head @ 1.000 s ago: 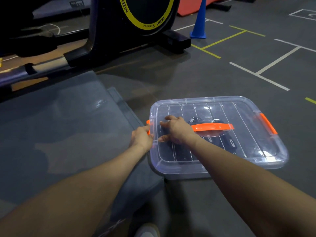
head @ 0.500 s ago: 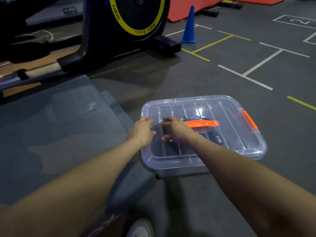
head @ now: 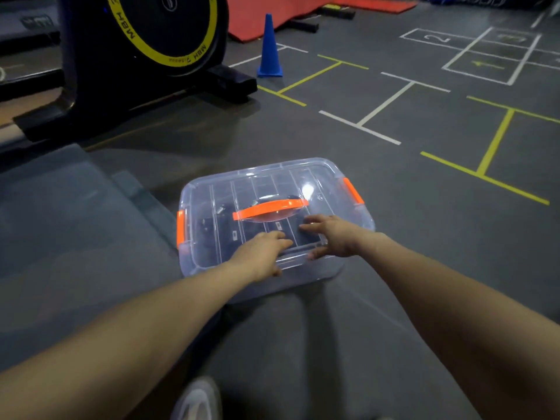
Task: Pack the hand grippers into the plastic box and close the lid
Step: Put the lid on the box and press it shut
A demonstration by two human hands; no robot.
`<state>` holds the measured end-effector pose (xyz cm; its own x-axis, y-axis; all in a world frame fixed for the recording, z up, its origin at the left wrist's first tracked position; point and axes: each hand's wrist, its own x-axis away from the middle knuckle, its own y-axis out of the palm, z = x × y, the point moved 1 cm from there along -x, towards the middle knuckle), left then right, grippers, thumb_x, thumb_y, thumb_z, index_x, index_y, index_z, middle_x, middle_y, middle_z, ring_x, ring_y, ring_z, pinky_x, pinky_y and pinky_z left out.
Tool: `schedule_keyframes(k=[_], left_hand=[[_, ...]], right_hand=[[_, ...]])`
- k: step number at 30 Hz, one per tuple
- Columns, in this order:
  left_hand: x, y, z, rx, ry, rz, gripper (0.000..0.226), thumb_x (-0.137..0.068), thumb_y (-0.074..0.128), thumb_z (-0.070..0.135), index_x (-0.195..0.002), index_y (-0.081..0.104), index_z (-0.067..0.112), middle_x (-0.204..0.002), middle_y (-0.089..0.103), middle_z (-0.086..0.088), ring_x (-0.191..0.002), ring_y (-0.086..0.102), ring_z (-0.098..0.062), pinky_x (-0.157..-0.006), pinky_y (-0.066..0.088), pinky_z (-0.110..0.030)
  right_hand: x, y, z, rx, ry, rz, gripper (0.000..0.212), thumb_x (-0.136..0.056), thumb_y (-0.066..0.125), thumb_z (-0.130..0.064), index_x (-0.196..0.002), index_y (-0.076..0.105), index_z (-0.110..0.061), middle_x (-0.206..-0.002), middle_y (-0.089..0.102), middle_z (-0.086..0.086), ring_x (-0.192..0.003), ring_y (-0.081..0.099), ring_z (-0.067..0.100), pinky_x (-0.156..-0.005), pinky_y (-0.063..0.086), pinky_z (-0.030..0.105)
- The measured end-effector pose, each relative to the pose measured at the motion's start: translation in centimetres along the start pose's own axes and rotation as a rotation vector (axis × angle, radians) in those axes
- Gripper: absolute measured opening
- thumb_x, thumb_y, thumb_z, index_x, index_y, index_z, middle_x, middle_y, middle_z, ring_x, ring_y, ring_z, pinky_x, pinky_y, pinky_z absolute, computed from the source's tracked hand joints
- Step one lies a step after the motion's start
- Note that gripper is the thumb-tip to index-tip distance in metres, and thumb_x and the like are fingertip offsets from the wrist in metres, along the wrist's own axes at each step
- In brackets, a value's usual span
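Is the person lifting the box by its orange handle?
No: the orange handle on the lid is untouched, and the left hand and right hand rest on the lid's near edge.

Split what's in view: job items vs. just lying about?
Job:
- plastic box, on the floor
- clear lid, on the box
- orange handle and side latches
- dark hand grippers inside, blurred
- left hand and right hand, on the lid's near edge

Lying about:
- blue cone
- exercise machine
- red mat
- grey mat
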<state>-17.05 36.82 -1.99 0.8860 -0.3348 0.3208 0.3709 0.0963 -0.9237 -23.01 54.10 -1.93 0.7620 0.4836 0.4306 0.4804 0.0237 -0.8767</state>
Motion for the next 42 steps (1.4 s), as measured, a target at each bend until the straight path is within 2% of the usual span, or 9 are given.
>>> schedule_keyframes(k=[5, 11, 17, 21, 24, 32, 34, 37, 42], left_hand=[[-0.6, 0.1, 0.2, -0.055, 0.004, -0.002, 0.065, -0.086, 0.061, 0.011, -0.143, 0.036, 0.029, -0.153, 0.030, 0.000, -0.139, 0.032, -0.026, -0.107, 0.039, -0.043], [-0.3, 0.0, -1.4, -0.093, 0.036, 0.004, 0.068, -0.091, 0.048, -0.001, -0.147, 0.026, 0.032, -0.160, 0.014, 0.002, -0.146, 0.020, -0.023, -0.115, 0.029, -0.039], [0.0, -1.8, -7.2, -0.123, -0.085, 0.009, 0.046, -0.100, 0.034, 0.021, -0.145, 0.030, 0.033, -0.157, 0.024, 0.005, -0.142, 0.032, -0.021, -0.116, 0.027, -0.033], [-0.4, -2.9, -11.5, -0.211, -0.188, 0.027, 0.036, -0.094, 0.041, 0.019, -0.128, 0.052, 0.028, -0.133, 0.054, -0.002, -0.121, 0.054, -0.027, -0.100, 0.044, -0.040], [-0.6, -3.5, -13.1, -0.142, -0.262, 0.124, 0.027, -0.086, 0.046, 0.011, -0.108, 0.059, 0.019, -0.115, 0.061, -0.007, -0.109, 0.058, -0.030, -0.091, 0.048, -0.043], [-2.6, -3.6, -11.1, 0.040, -0.291, 0.179, 0.031, -0.089, 0.055, 0.017, -0.119, 0.058, 0.011, -0.123, 0.053, -0.012, -0.117, 0.054, -0.033, -0.097, 0.045, -0.042], [-3.3, -3.4, -9.1, 0.047, -0.242, 0.164, 0.031, -0.090, 0.055, 0.019, -0.120, 0.057, 0.011, -0.126, 0.051, -0.011, -0.120, 0.052, -0.031, -0.098, 0.044, -0.042], [-4.4, -2.6, -6.1, 0.025, -0.135, 0.145, 0.036, -0.090, 0.056, 0.022, -0.124, 0.054, 0.014, -0.127, 0.049, -0.010, -0.123, 0.048, -0.030, -0.099, 0.043, -0.042], [-5.8, -2.3, -2.4, -0.135, -0.049, 0.137, 0.029, -0.092, 0.052, 0.020, -0.120, 0.053, 0.012, -0.124, 0.048, -0.009, -0.118, 0.051, -0.032, -0.091, 0.045, -0.044]], right_hand=[[0.8, 0.5, 0.6, 0.095, -0.041, 0.020, 0.078, -0.085, 0.065, -0.032, -0.150, 0.021, -0.028, -0.160, 0.011, -0.005, -0.146, 0.018, 0.021, -0.119, 0.018, 0.033], [0.7, 0.4, -0.5, 0.163, -0.040, 0.042, 0.072, -0.089, 0.056, -0.040, -0.150, 0.018, -0.032, -0.161, 0.008, -0.008, -0.147, 0.016, 0.018, -0.114, 0.029, 0.037], [-2.7, 1.3, -5.0, 0.139, 0.007, 0.171, 0.068, -0.089, 0.050, -0.052, -0.148, 0.021, -0.034, -0.159, 0.016, -0.005, -0.146, 0.022, 0.022, -0.105, 0.038, 0.041], [-5.9, 1.0, -7.1, 0.145, 0.029, 0.210, 0.066, -0.088, 0.052, -0.051, -0.146, 0.029, -0.029, -0.154, 0.027, 0.001, -0.137, 0.035, 0.026, -0.093, 0.044, 0.042], [-7.9, 0.6, -8.0, 0.140, 0.052, 0.237, 0.063, -0.089, 0.051, -0.050, -0.144, 0.031, -0.026, -0.153, 0.028, 0.003, -0.135, 0.036, 0.028, -0.092, 0.045, 0.043], [-11.1, -1.6, -8.7, -0.042, 0.051, 0.216, 0.047, -0.088, 0.052, -0.050, -0.126, 0.053, -0.023, -0.135, 0.053, 0.004, -0.124, 0.051, 0.028, -0.091, 0.044, 0.037], [-10.5, -2.2, -6.9, -0.164, 0.052, 0.191, 0.039, -0.091, 0.052, -0.042, -0.123, 0.057, -0.021, -0.128, 0.060, 0.005, -0.118, 0.056, 0.028, -0.095, 0.048, 0.040], [-8.8, -2.7, -3.0, -0.063, 0.114, 0.284, 0.026, -0.092, 0.047, -0.018, -0.113, 0.063, -0.017, -0.124, 0.062, 0.005, -0.115, 0.056, 0.028, -0.091, 0.050, 0.039], [-5.1, -2.7, 1.4, 0.113, 0.071, 0.258, 0.061, -0.085, 0.043, 0.010, -0.139, 0.046, -0.019, -0.151, 0.035, 0.001, -0.137, 0.038, 0.025, -0.102, 0.043, 0.037]])
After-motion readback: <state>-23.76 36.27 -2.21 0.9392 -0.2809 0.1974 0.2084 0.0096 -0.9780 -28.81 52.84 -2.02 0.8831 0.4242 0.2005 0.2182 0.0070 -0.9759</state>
